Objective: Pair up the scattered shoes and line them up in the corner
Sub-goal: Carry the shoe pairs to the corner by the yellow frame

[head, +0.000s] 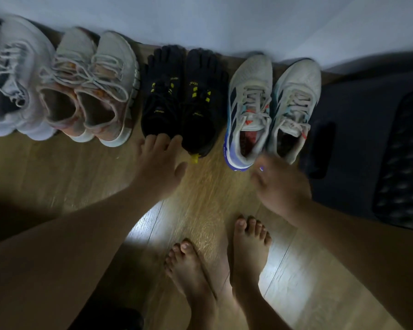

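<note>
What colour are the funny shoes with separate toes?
Black, with small yellow marks and a yellow heel tab. The toe shoes show best in the head view.

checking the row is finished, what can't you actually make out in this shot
Head view:
Leftmost white pair: cut off by the left edge.
Right hand: motion-blurred; contact with the white-and-blue shoes unclear.
Black toe shoes: one heel hidden under left hand fingertips.
Dark object at right: dim, cropped by the edge.
</note>
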Available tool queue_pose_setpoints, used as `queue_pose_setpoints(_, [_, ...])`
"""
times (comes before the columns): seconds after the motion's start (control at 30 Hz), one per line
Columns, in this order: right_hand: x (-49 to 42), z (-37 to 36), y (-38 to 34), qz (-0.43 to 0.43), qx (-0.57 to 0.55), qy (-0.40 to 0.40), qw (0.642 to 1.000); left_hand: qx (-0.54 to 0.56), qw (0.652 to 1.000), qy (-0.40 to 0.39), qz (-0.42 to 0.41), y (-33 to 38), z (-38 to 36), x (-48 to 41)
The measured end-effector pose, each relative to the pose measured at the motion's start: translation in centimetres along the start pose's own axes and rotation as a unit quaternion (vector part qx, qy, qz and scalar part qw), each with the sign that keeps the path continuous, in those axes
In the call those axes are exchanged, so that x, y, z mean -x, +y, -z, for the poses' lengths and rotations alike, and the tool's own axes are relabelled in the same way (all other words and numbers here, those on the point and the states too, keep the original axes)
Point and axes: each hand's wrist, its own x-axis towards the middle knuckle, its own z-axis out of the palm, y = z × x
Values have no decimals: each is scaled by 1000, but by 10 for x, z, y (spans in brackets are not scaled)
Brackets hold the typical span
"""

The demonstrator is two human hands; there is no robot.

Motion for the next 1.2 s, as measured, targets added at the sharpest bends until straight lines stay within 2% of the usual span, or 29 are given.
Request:
queue_pose_setpoints(0.03, [10,-6,-5,42,26,-80,996,-8,1000,7,-29,0,-3,8])
queue_pose_setpoints(0.1, [18,-18,-13,62,43,-238,968,-20,996,-3,-92,3,-10,21])
queue_pose_setpoints(0.13, [15,-23,-16,48,31,-287,956,-11,993,-39,-112,5,-13,26])
queue_pose_setpoints(0.17, [7,-28,-17,32,12,-301,953,9,989,-100,-113,8,-14,28])
queue_pose_setpoints(0.23, [-13,-32,-18,11,-23,-234,972,75,970,-225,-58,12,-17,24])
queue_pose_setpoints(0.27, [-24,-33,-17,2,-26,-199,980,92,962,-256,-31,12,-18,19])
queue_pose_setpoints(0.37, [-29,-35,-22,-15,-33,-202,979,88,971,-221,-31,19,-8,0])
queue_pose_setpoints(0.5, [-7,-24,-26,-36,24,-245,969,122,947,-295,28,35,16,-11])
queue_pose_setpoints(0.6, [18,-1,-39,-36,65,-262,962,76,949,-303,30,48,45,12])
queue_pose_setpoints(0.73, [69,59,-70,-20,66,-273,959,105,942,-312,71,65,122,71])
queue_pose_setpoints(0.83, [116,129,-95,-19,66,-241,968,103,949,-290,73,79,201,128])
queue_pose_setpoints(1.0, [217,263,-137,-1,46,-180,983,138,962,-185,145,114,352,217])
queue_pose_setpoints(1.1, [278,339,-161,12,17,-126,992,143,977,-107,117,134,446,260])
queue_pose_setpoints(1.2, [323,396,-176,9,-8,-72,997,114,990,-43,71,148,511,294])
